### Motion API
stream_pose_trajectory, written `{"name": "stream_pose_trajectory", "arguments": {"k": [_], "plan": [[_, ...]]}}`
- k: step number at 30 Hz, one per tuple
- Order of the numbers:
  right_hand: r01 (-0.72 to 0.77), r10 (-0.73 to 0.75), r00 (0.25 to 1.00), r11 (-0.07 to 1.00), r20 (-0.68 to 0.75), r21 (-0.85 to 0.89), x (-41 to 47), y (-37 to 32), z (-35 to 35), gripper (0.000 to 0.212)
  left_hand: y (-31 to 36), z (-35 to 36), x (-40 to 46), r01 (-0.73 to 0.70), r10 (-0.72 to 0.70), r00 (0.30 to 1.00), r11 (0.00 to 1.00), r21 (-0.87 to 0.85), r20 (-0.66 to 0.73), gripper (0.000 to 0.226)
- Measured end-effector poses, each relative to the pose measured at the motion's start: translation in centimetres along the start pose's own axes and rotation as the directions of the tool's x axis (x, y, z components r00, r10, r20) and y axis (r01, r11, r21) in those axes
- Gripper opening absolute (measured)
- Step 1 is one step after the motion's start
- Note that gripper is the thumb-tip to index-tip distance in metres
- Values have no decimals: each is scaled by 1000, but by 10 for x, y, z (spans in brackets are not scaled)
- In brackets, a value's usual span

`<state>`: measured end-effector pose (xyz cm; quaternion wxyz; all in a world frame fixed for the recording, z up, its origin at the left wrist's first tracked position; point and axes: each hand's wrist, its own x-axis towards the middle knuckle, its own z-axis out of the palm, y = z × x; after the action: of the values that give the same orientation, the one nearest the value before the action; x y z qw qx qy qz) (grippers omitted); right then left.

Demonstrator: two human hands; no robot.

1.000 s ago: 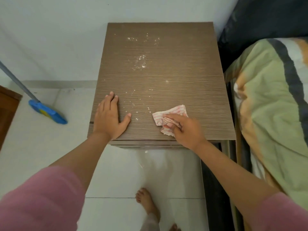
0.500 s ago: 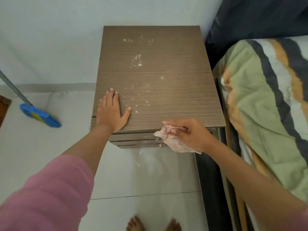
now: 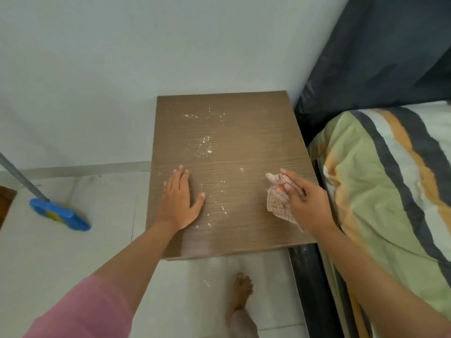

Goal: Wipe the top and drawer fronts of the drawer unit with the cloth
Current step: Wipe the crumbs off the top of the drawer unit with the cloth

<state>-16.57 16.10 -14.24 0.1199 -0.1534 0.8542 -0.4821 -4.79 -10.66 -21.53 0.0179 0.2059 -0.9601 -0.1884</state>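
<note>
The brown wood-grain drawer unit (image 3: 244, 142) stands against the white wall, seen from above; its drawer fronts are hidden from this angle. White powder specks (image 3: 203, 145) lie scattered over the middle and back of the top. My left hand (image 3: 179, 200) rests flat on the top near its left front. My right hand (image 3: 305, 203) grips a bunched white cloth with red checks (image 3: 277, 203) over the right side of the top, near the right edge.
A bed with a striped green, orange and grey cover (image 3: 390, 179) sits close on the right. A blue broom head (image 3: 59, 214) with a grey handle lies on the white tiled floor at the left. My bare foot (image 3: 240, 291) stands in front of the unit.
My right hand has lifted the cloth from the unit's front edge back up over the right side of the top. The view tilted so the drawer fronts went out of sight. My left hand stayed put.
</note>
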Motion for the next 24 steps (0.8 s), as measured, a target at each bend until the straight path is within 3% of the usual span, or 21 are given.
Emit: {"name": "stream_pose_trajectory", "arguments": {"k": [6, 13, 18, 24], "plan": [[-12, 24, 986, 997, -162, 74, 111, 13, 25, 34, -15, -1, 95, 66, -63, 997, 995, 79, -35, 76], [30, -48, 941, 998, -335, -59, 247, 22, 30, 37, -23, 8, 155, 160, -158, 987, 976, 149, -27, 75], [14, -70, 967, 975, -245, -222, 306, 50, 44, 41, -23, 8, 155, 170, -172, 985, 976, 140, 0, 77], [-90, -12, 983, 843, -186, -530, 334, 50, 70, 47, -21, 5, 158, 192, -201, 979, 969, 156, 44, 78]]}}
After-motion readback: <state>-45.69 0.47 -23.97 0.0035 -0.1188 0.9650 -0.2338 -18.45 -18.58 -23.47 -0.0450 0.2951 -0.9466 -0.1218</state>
